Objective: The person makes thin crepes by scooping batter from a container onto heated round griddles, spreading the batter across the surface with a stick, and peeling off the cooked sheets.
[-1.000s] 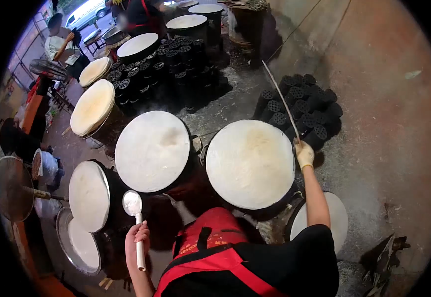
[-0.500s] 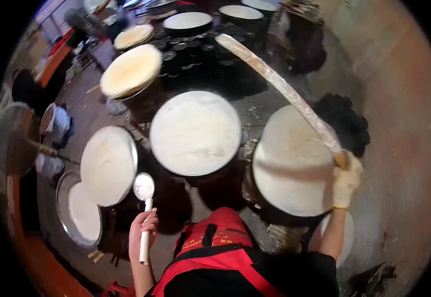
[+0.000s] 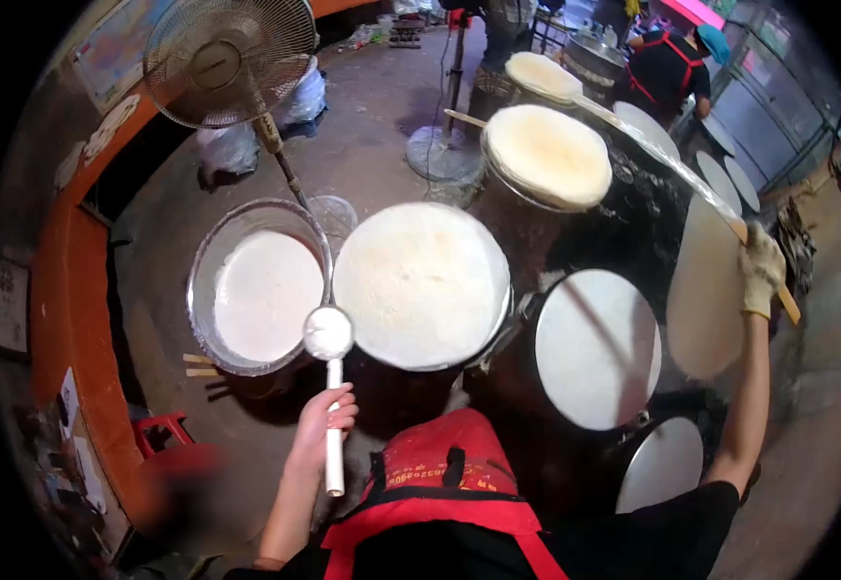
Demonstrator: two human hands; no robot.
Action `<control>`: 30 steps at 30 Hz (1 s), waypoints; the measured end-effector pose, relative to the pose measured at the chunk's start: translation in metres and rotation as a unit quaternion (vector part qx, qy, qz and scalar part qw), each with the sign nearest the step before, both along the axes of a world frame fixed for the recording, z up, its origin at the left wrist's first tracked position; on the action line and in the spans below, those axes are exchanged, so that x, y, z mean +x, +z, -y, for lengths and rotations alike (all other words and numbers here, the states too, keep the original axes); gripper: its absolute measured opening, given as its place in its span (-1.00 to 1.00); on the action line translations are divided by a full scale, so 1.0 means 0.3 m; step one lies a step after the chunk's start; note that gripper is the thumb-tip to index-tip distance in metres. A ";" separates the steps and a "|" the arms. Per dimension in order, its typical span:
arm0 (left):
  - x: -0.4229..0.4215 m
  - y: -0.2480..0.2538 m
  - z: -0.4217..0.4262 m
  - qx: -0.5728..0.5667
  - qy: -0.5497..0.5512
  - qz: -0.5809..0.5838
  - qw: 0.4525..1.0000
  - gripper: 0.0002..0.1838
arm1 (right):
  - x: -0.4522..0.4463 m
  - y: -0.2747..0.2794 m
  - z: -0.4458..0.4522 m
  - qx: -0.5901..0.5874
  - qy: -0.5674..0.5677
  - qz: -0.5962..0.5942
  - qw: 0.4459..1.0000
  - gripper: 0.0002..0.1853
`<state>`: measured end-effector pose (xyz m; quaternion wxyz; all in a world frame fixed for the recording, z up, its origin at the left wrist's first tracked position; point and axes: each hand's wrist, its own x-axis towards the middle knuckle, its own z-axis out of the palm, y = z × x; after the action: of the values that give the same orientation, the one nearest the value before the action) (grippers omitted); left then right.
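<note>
My left hand (image 3: 327,418) is closed around the white handle of a ladle (image 3: 328,333), whose round bowl holds white batter. The bowl is above the near gap between a metal pot (image 3: 194,307) of white batter (image 3: 264,300) and a round griddle (image 3: 420,290) with a pale layer on it. Out to the right, my gloved right hand (image 3: 761,273) grips a long, flat wooden stick (image 3: 676,162) coated white, slanting up and away to the left. Below the stick is a thin beige sheet-like shape (image 3: 705,295); whether it hangs from the stick, I cannot tell.
Another round griddle (image 3: 597,348) is at centre right, and a pale disc (image 3: 667,464) nearer me. Stacked flatbreads (image 3: 548,155) lie beyond. A standing fan (image 3: 217,68) is at upper left, a red stool (image 3: 161,433) at lower left. A co-worker (image 3: 662,68) bends at the back right.
My view has turned left, bringing the batter pot and fan nearer the middle. The ladle is now close to the pot's rim. Both hands keep hold of their tools.
</note>
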<state>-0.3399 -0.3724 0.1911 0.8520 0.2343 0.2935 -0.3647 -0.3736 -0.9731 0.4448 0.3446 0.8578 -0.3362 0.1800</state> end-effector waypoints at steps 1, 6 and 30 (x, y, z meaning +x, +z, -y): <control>0.071 -0.018 -0.061 -0.005 0.034 0.000 0.999 -0.90 | 0.147 -0.019 -0.002 -0.038 0.091 0.035 0.994 -0.78; 0.163 0.000 -0.169 0.017 0.155 -0.009 0.988 -0.86 | 0.642 -0.212 0.040 -0.087 0.376 0.072 0.920 -0.83; 0.277 0.125 -0.336 -0.125 0.362 -0.116 0.916 -0.71 | 1.017 -0.927 -0.390 0.323 0.262 -0.073 0.906 -0.26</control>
<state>-0.2567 -0.2715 0.2285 0.9080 -0.0405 0.4073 -0.0895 -0.0686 -0.8560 0.1666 0.0128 0.9901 -0.1127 0.0825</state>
